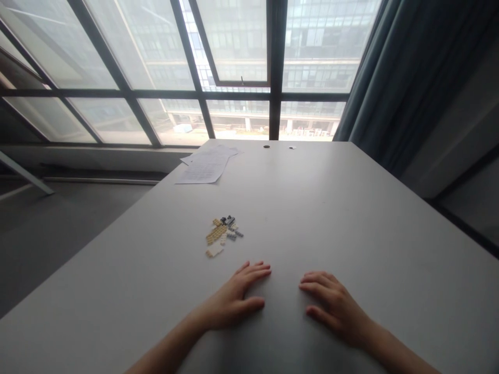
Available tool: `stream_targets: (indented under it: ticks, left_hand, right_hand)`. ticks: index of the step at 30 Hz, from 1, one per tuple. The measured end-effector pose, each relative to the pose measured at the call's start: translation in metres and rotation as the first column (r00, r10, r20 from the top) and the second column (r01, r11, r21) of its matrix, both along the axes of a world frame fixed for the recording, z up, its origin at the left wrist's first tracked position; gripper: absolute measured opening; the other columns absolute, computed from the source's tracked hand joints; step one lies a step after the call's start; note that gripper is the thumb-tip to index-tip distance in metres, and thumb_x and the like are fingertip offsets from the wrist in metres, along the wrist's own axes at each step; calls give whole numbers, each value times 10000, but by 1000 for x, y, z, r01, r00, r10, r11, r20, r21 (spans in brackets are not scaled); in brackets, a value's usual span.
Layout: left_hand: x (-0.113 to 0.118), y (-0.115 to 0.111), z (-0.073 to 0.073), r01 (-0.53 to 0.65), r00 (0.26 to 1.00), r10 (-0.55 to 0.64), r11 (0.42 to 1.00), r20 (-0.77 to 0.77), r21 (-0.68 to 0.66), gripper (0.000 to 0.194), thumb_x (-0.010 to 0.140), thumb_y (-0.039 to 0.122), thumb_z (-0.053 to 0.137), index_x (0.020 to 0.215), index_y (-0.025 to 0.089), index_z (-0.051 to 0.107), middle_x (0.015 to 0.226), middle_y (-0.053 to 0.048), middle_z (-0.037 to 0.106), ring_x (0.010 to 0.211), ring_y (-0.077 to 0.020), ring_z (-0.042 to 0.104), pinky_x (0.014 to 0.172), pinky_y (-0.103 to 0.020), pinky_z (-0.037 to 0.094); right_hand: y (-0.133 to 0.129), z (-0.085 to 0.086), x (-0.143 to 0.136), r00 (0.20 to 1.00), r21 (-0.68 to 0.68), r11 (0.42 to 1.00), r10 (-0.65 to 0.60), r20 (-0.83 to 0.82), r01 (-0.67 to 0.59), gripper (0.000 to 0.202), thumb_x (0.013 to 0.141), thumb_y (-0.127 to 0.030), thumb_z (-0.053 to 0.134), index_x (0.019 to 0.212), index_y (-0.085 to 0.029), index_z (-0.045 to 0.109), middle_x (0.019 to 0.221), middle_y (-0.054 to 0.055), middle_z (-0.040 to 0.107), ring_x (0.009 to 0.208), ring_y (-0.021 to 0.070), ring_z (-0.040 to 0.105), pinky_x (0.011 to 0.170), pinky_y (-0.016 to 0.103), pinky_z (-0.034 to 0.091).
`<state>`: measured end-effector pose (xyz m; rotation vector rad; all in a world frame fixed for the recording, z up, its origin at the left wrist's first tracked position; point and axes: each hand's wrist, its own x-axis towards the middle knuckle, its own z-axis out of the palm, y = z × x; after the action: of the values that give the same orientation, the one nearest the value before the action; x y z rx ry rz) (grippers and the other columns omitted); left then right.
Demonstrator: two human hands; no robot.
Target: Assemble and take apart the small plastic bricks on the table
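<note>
My left hand [237,296] rests on the white table [351,218], fingers stretched out and thumb apart, holding nothing. To its right, my right hand [333,304] also lies on the tabletop with its fingers extended and the thumb away from them. A gap separates the two hands. Beyond my left hand is a small loose pile of toy building bricks. It has a long tan plate piece [216,235], dark grey pieces [228,221], light grey ones [231,235] and several white ones. A white and tan piece [214,252] lies nearest to my left fingers, not touching them.
Printed paper sheets [206,165] lie at the table's far left edge. Two small round items [266,147] sit near the far edge. Behind stand tall framed windows [237,117], with a dark curtain [390,93] at the right.
</note>
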<state>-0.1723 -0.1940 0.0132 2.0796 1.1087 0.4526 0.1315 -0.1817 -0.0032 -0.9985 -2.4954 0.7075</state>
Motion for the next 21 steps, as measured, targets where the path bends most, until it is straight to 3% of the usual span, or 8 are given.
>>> stream_targets:
  ticks: [3, 5, 7, 9, 12, 15, 18, 21]
  left_hand:
    - [-26, 13, -1, -279, 945, 266, 960, 192, 39, 418, 897, 509, 441, 1156, 240, 629, 1170, -80, 657, 1104, -255, 599, 969, -404, 469]
    - [-49, 28, -8, -465, 884, 426, 843, 194, 272, 366, 854, 483, 530, 1102, 240, 645, 1178, -81, 644, 1142, -269, 566, 1015, -423, 421]
    - [-73, 46, -18, -552, 822, 551, 706, 147, 444, 506, 808, 515, 575, 1227, 232, 560, 1323, -112, 538, 1250, -302, 468, 1064, -482, 346]
    - [-92, 66, -29, -555, 779, 625, 653, 47, 516, 772, 708, 598, 641, 1332, 180, 459, 1431, -180, 404, 1326, -366, 358, 1082, -546, 273]
    - [-109, 92, -40, -446, 821, 560, 750, -112, 488, 1048, 571, 661, 710, 1400, 125, 360, 1491, -241, 264, 1374, -403, 248, 1098, -565, 210]
    - [-112, 111, -41, -305, 875, 428, 850, -225, 431, 1078, 569, 685, 692, 1434, 167, 310, 1505, -208, 252, 1386, -377, 237, 1113, -554, 172]
    - [-104, 121, -37, -216, 885, 352, 890, -304, 401, 983, 647, 686, 630, 1440, 201, 310, 1492, -165, 311, 1390, -344, 248, 1132, -523, 145]
    - [-84, 125, -32, -156, 897, 296, 908, -330, 389, 916, 700, 677, 587, 1435, 197, 324, 1487, -147, 330, 1395, -325, 245, 1140, -489, 151]
  right_hand:
    - [10, 0, -16, 988, -76, 989, -135, -78, 129, 310, 902, -422, 487, 1077, -217, 640, 1079, 103, 653, 1042, 229, 589, 928, 374, 477]
    - [24, 3, -40, 983, -53, 983, -179, -35, 177, 395, 870, -392, 538, 1208, -190, 572, 1181, 121, 608, 1103, 241, 557, 972, 391, 448]
    - [43, 5, -77, 984, 29, 984, -176, 33, 175, 566, 852, -377, 557, 1351, -134, 444, 1326, 160, 516, 1224, 271, 471, 1050, 432, 367]
    - [66, 5, -121, 991, 116, 988, -112, 72, 103, 677, 859, -398, 547, 1426, -100, 325, 1436, 178, 404, 1323, 281, 362, 1100, 438, 293]
    - [102, 0, -182, 991, 214, 977, -28, 131, -1, 699, 900, -391, 492, 1452, -46, 239, 1517, 208, 240, 1404, 289, 214, 1138, 453, 194]
    - [127, -6, -218, 981, 204, 979, -40, 190, 0, 676, 928, -425, 424, 1443, -24, 250, 1501, 224, 265, 1404, 304, 218, 1132, 478, 191]
    - [137, -10, -222, 980, 214, 974, 26, 197, -69, 623, 946, -395, 379, 1442, -36, 265, 1496, 194, 298, 1400, 279, 242, 1138, 453, 200]
    - [135, -13, -197, 980, 224, 972, 19, 198, -65, 585, 952, -350, 362, 1440, -39, 284, 1497, 183, 300, 1400, 267, 247, 1144, 433, 199]
